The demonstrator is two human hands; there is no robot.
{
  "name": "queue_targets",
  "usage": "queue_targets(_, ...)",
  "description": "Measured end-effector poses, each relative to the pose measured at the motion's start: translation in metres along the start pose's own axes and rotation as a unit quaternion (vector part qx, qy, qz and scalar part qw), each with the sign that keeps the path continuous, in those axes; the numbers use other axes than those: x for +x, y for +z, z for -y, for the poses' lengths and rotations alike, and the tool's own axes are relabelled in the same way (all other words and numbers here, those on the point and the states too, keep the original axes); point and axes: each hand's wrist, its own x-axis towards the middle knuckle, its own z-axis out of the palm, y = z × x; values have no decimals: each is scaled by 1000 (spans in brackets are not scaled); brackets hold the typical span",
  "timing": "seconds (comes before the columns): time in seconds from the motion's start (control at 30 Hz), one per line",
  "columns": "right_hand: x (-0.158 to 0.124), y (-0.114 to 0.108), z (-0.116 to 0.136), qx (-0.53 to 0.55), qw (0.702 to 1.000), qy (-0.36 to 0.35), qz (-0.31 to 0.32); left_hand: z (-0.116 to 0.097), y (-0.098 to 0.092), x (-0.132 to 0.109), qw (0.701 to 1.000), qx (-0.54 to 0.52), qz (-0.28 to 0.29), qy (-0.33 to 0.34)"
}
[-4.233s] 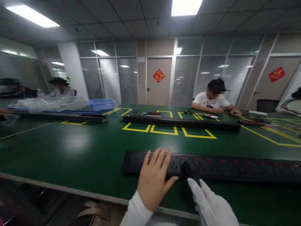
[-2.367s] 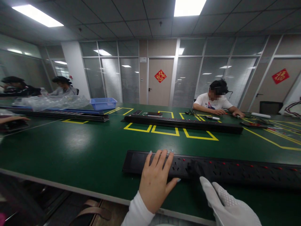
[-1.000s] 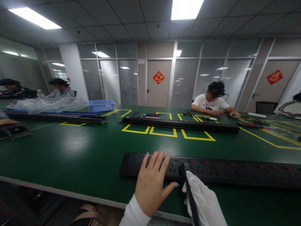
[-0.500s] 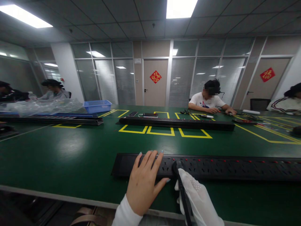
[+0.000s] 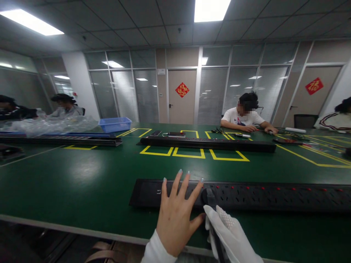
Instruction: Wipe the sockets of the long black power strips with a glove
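A long black power strip lies along the near part of the green table, with a row of sockets and small red lights. My bare left hand is spread over its left end, fingers apart, beside the "L1" marking. In a white glove, my right hand closes round a black plug with a thick cord running down through the palm. The plug's head sits against a socket just right of my left fingers; its pins are hidden.
Farther back lies a second black power strip over yellow tape outlines. At the left are a blue basket, clear plastic wrap and dark metal channels. A person works across the table, with cables nearby; others sit at both sides.
My left hand has shifted slightly right and its fingers have spread wider, uncovering the "L1" marking. My right hand stays at the same socket with the plug.
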Motion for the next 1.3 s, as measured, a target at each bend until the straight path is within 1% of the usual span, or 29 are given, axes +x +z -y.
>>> queue_targets(0.17,4,3,2,3,1000,-12,-5,-1,9,3,1000,-23,-11,9)
queue_targets(0.3,4,0,-2,-4,1000,-14,-2,1,11,3,1000,-27,-5,10)
queue_targets(0.5,6,-11,-11,-83,996,-16,6,0,9,1,1000,-26,-1,3)
queue_targets(0.67,2,-5,-5,-47,999,-5,15,-1,9,0,999,-33,-11,1)
queue_targets(0.83,-2,-1,0,-56,998,16,29,-1,8,1,999,-36,-10,0)
queue_targets(1.03,3,-9,3,-85,996,-18,36,-2,8,-1,999,-40,-10,0)
queue_targets(1.17,3,-7,4,-81,996,-18,39,-2,8,-1,999,-41,-14,0)
queue_targets(1.3,4,-4,7,-52,997,-33,41,-2,8,-1,999,-43,-19,-1)
